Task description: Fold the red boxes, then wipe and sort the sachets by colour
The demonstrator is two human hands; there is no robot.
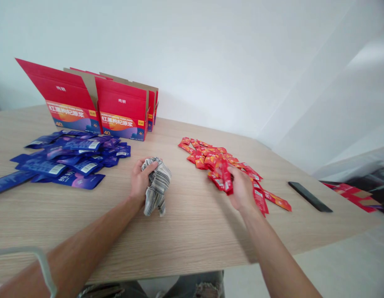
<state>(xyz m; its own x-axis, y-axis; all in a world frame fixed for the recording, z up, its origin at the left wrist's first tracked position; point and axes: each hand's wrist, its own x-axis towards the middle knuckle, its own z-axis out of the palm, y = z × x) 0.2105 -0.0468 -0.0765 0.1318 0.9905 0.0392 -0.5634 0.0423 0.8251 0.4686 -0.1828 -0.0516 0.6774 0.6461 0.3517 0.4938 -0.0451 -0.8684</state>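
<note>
My left hand [141, 178] is closed around a crumpled grey striped cloth [157, 184] that rests on the wooden table [185, 231]. My right hand [241, 190] grips a red sachet [226, 177], lifted slightly at the near edge of a scattered pile of red and orange sachets [210, 157]. The two hands are about a forearm's width apart at the table's middle.
A heap of blue pouches [70, 159] lies at the left. Open red cartons [98, 107] stand behind it by the white wall. A black phone [310, 196] lies near the right edge. More red packaging [353, 194] sits beyond the table's right end.
</note>
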